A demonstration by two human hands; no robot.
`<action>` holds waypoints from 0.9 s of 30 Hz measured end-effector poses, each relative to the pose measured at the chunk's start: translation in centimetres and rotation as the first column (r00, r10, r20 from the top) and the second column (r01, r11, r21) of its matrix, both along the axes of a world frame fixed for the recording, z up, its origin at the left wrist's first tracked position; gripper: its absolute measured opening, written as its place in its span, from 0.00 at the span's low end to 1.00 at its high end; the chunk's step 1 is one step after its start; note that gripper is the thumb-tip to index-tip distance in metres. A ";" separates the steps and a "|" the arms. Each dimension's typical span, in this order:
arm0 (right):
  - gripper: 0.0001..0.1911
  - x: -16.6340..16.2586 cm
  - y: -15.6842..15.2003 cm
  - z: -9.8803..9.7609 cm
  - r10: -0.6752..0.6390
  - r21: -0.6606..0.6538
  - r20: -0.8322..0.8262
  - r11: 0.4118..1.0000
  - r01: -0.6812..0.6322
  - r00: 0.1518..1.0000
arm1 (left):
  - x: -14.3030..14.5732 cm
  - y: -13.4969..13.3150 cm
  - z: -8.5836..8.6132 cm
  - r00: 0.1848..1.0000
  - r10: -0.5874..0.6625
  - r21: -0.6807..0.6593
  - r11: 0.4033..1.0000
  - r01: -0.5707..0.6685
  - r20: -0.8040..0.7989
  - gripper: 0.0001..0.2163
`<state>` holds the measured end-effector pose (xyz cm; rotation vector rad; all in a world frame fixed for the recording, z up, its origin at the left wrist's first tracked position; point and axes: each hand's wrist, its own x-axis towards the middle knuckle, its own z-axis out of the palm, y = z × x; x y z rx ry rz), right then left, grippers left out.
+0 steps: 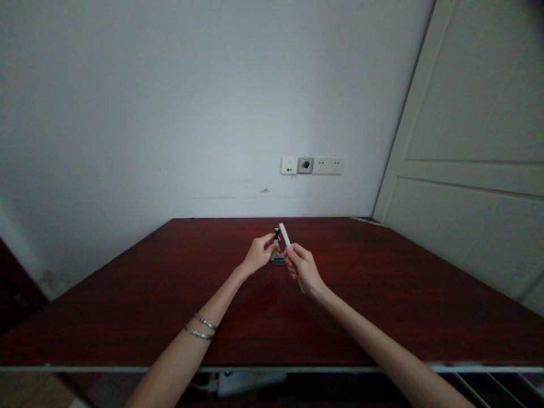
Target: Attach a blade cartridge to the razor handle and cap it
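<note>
Two items between our hands, over the red-brown table point(170, 317). Right hand point(305, 267) closed round a white rod point(284, 233); its long axis slants up and leftward beyond those fingers, a short tail showing below them. Left hand point(258, 255) pinches a slim black-topped piece point(276, 234), fingers narrow, just left of the rod's far end; contact we cannot tell. Rod: plain, smooth-looking, round-ended. Just below the left fingertips we note a dark greenish base point(278, 260); whether joined to the piece, unclear.
</note>
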<state>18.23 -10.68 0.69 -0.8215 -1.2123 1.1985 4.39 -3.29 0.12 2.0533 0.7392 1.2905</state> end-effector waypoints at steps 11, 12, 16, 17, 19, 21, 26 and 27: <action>0.18 -0.5 -1.0 -0.8 0.026 -0.037 -0.081 0.999 -0.029 0.996 | 0.2 -0.2 0.0 1.000 0.020 0.032 0.999 -0.020 -0.007 0.07; 0.18 -0.7 -1.2 -1.1 0.030 -0.054 -0.077 0.998 -0.034 0.997 | 0.2 -0.2 0.0 1.000 0.030 0.030 0.999 -0.030 0.000 0.07; 0.18 -1.0 -1.5 -1.1 0.033 -0.044 -0.090 0.998 -0.038 0.995 | 0.3 -0.2 0.2 0.998 0.045 0.011 0.999 -0.046 0.041 0.06; 0.18 -1.1 -1.4 -0.8 0.032 -0.031 -0.103 0.999 -0.035 0.994 | 0.2 -0.2 0.2 0.998 0.039 0.016 0.999 -0.040 0.040 0.06; 0.19 -1.3 -1.3 -0.3 0.026 -0.016 -0.129 0.999 -0.028 0.991 | 0.2 -0.2 0.2 0.999 0.029 0.040 0.999 -0.030 0.026 0.06; 0.20 -1.4 -1.3 -0.2 0.017 -0.027 -0.138 0.999 -0.021 0.990 | 0.2 -0.2 0.2 0.999 0.030 0.063 0.998 -0.031 0.018 0.07; 0.20 -1.5 -1.5 -0.4 0.017 -0.044 -0.132 0.999 -0.023 0.991 | 0.2 -0.1 0.1 0.999 0.018 0.023 1.000 -0.019 0.048 0.08; 0.20 -1.5 -1.4 -0.4 0.015 -0.029 -0.140 0.999 -0.019 0.990 | 0.2 -0.1 0.1 0.999 0.014 0.021 1.000 -0.015 0.048 0.08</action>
